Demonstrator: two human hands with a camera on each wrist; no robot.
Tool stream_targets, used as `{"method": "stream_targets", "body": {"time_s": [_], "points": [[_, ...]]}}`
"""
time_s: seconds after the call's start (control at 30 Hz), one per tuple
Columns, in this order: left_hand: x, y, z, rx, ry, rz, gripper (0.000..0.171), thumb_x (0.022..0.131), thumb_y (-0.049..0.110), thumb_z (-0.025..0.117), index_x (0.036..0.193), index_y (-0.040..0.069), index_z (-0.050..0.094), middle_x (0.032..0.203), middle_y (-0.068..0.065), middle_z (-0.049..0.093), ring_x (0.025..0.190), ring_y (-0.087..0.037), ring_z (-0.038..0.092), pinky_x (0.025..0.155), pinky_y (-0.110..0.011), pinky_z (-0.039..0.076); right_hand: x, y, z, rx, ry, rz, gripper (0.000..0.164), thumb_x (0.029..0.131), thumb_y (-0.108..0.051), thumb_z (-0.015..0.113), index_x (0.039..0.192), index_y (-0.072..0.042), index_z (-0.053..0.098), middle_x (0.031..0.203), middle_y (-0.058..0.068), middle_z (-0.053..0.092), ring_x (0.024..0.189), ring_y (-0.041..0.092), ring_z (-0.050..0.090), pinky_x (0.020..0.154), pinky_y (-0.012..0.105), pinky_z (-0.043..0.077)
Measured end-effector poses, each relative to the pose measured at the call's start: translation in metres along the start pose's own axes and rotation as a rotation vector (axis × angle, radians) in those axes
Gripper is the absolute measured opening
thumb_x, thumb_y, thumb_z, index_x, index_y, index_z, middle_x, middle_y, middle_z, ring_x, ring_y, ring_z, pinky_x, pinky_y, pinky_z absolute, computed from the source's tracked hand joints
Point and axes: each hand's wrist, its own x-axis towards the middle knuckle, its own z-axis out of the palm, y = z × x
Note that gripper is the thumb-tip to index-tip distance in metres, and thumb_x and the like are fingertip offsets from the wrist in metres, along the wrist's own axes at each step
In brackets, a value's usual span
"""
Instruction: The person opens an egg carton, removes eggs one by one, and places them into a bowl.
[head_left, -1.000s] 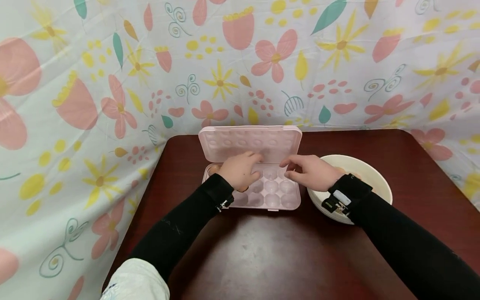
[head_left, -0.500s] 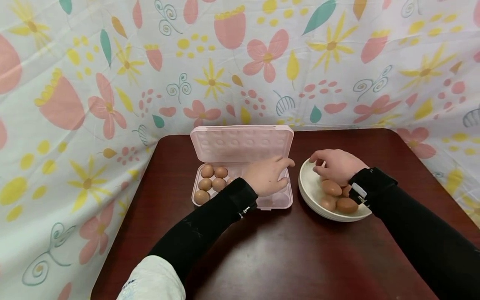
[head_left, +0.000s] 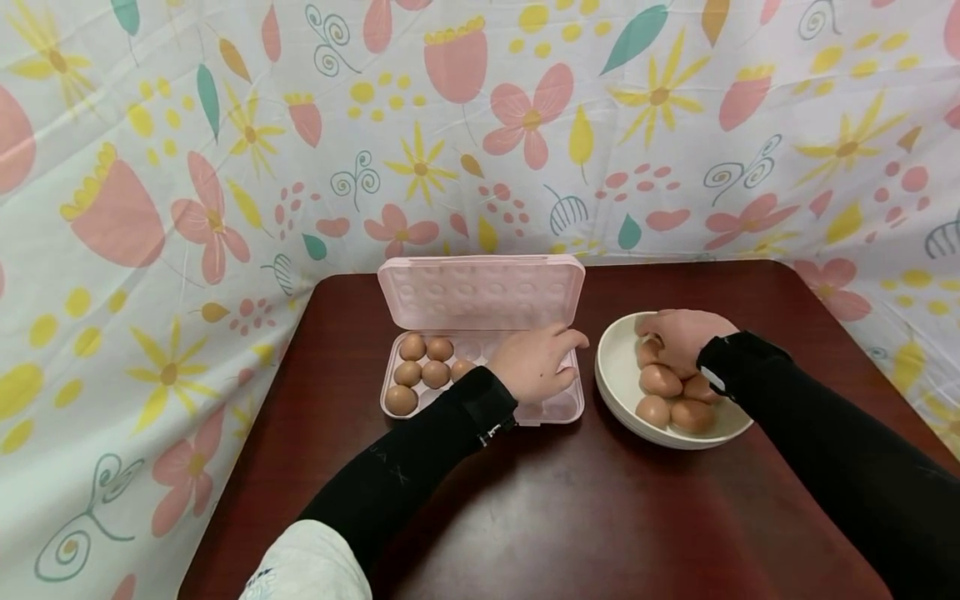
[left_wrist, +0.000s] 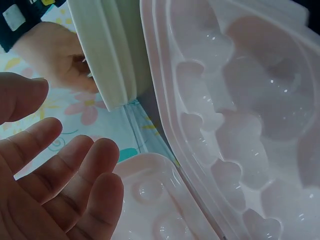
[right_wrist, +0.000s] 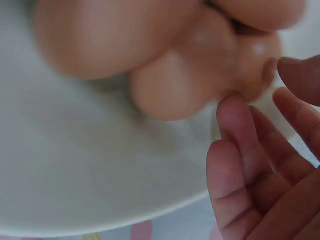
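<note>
On the table lies a pink plastic egg box (head_left: 558,408) with its lid (head_left: 480,292) raised at the back. Several brown eggs (head_left: 436,374) fill cups on its left side. My left hand (head_left: 534,367) hovers over the right part of the box, fingers loosely spread and nothing in them; it hides some cups. In the left wrist view, bare cups show beside that hand (left_wrist: 60,195). My right hand (head_left: 688,337) reaches into a cream bowl (head_left: 617,367) of brown eggs (head_left: 661,381). Its fingertips are at one egg (right_wrist: 257,57), without visibly closing round it.
The bowl stands right of the egg box on a dark red-brown table (head_left: 570,517). A flower-printed cloth (head_left: 480,167) hangs behind the table and along its left side.
My right hand has moved from over the egg box rightward and down into the bowl. My left hand has shifted right across the box, uncovering the eggs at its left.
</note>
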Motion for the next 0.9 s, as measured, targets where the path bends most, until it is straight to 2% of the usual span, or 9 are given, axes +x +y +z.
{"method": "stream_targets", "body": {"time_s": [0.1,0.2,0.33,0.57,0.63,0.7,0.77,0.83,0.9], "points": [[-0.002,-0.002,0.000,0.002,0.003,0.006,0.042,0.092,0.029,0.065,0.134,0.025,0.060,0.117,0.006,0.060,0.086,-0.009,0.060,0.069,-0.029,0.049,-0.004,-0.002,0.006,0.496,-0.120,0.262,0.035,0.100,-0.038,0.040,0.076,-0.012,0.043,0.062,0.004,0.039,0.048,0.027,0.042,0.039,0.035,0.031],[-0.004,-0.004,0.000,0.002,0.003,0.009,0.042,0.092,0.028,0.065,0.133,0.024,0.061,0.118,0.006,0.061,0.088,-0.010,0.060,0.070,-0.029,0.049,-0.008,-0.006,0.011,0.685,-0.162,0.356,0.033,0.097,-0.042,0.041,0.074,-0.018,0.040,0.063,0.006,0.042,0.056,0.033,0.057,0.041,0.039,0.037],[-0.005,-0.007,0.001,0.016,0.000,0.010,0.041,0.092,0.028,0.066,0.133,0.024,0.062,0.121,0.006,0.061,0.091,-0.011,0.061,0.073,-0.031,0.049,-0.012,-0.009,0.014,0.694,-0.157,0.361,0.035,0.099,-0.045,0.042,0.075,-0.019,0.044,0.064,0.008,0.050,0.063,0.036,0.065,0.046,0.042,0.048],[-0.009,-0.010,-0.001,-0.011,-0.033,-0.016,0.042,0.094,0.031,0.066,0.136,0.025,0.060,0.125,0.007,0.061,0.097,-0.011,0.063,0.072,-0.030,0.050,-0.013,-0.004,0.014,0.807,-0.255,0.349,0.035,0.098,-0.044,0.042,0.073,-0.021,0.036,0.066,0.011,0.050,0.071,0.041,0.067,0.049,0.045,0.049],[-0.010,-0.011,-0.002,-0.020,-0.035,-0.021,0.042,0.095,0.030,0.066,0.136,0.024,0.060,0.123,0.007,0.060,0.094,-0.010,0.063,0.070,-0.030,0.050,-0.013,-0.003,0.013,0.772,-0.218,0.317,0.036,0.099,-0.046,0.045,0.076,-0.019,0.041,0.068,0.015,0.055,0.073,0.044,0.068,0.052,0.048,0.052],[-0.010,-0.012,-0.004,-0.023,-0.032,-0.026,0.042,0.094,0.030,0.065,0.136,0.024,0.060,0.121,0.007,0.060,0.090,-0.009,0.062,0.068,-0.029,0.050,-0.012,-0.001,0.010,0.642,-0.168,0.236,0.029,0.101,-0.041,0.050,0.086,-0.016,0.048,0.076,0.017,0.059,0.074,0.043,0.068,0.054,0.049,0.054],[-0.011,-0.012,-0.005,-0.022,-0.027,-0.028,0.043,0.094,0.029,0.064,0.136,0.025,0.060,0.121,0.007,0.060,0.086,-0.008,0.060,0.066,-0.028,0.049,-0.011,0.001,0.006,0.358,-0.082,0.091,0.013,0.100,-0.030,0.058,0.103,-0.018,0.056,0.088,0.015,0.062,0.077,0.038,0.066,0.058,0.047,0.054],[-0.011,-0.013,-0.006,-0.027,-0.022,-0.029,0.042,0.094,0.029,0.064,0.136,0.025,0.060,0.122,0.008,0.060,0.084,-0.008,0.060,0.065,-0.028,0.048,-0.010,0.000,0.002,0.017,0.035,-0.049,0.026,0.097,-0.022,0.063,0.122,-0.022,0.058,0.102,0.010,0.065,0.086,0.030,0.064,0.067,0.045,0.054],[-0.011,-0.014,-0.007,-0.032,-0.017,-0.031,0.042,0.094,0.029,0.064,0.136,0.026,0.060,0.123,0.008,0.059,0.084,-0.007,0.059,0.065,-0.028,0.048,-0.010,-0.003,-0.003,-0.231,0.131,-0.181,0.041,0.092,-0.015,0.067,0.131,-0.024,0.057,0.110,0.004,0.062,0.094,0.024,0.058,0.076,0.042,0.049]]}}
